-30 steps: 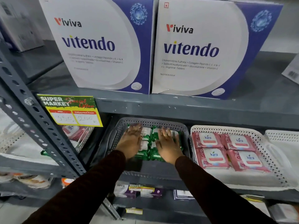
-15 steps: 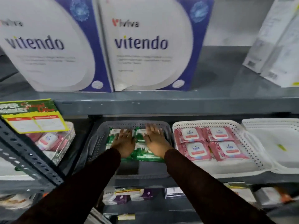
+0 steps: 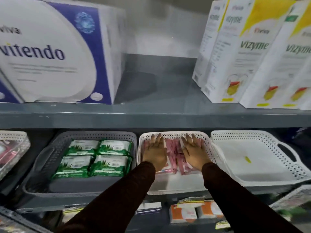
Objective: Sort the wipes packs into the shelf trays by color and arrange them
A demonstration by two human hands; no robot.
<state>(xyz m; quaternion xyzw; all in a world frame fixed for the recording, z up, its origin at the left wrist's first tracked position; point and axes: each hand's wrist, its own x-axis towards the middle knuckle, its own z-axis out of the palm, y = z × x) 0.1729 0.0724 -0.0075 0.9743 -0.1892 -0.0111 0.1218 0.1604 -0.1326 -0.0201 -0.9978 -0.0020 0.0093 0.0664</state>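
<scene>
Nearest, two dark sleeves reach up from the bottom edge into the middle white perforated tray [image 3: 213,158] on the shelf. The left hand [image 3: 155,153] and right hand [image 3: 194,153] lie flat, palms down and fingers spread toward the tray's back wall, each pressing on the pink wipes packs [image 3: 174,153] — nothing is pinched or lifted; neither hand closes round a pack. Judging from that posture, the hands are squaring the packs and pushing them toward the tray's back edge, which leaves the front of the tray bare.

The pink packs lie directly under both palms, with a strip of them showing between the hands; how many there are is hidden.

Just to the left, the grey tray [image 3: 50,158] holds four green wipes packs [image 3: 96,158], two by two and snug against its back edge — apparently already arranged. To the right an empty-looking white handled tray [image 3: 262,137] waits. On the shelf above stand the Vitendo box [image 3: 55,52] and the Vizyme cartons [image 3: 249,52].
</scene>
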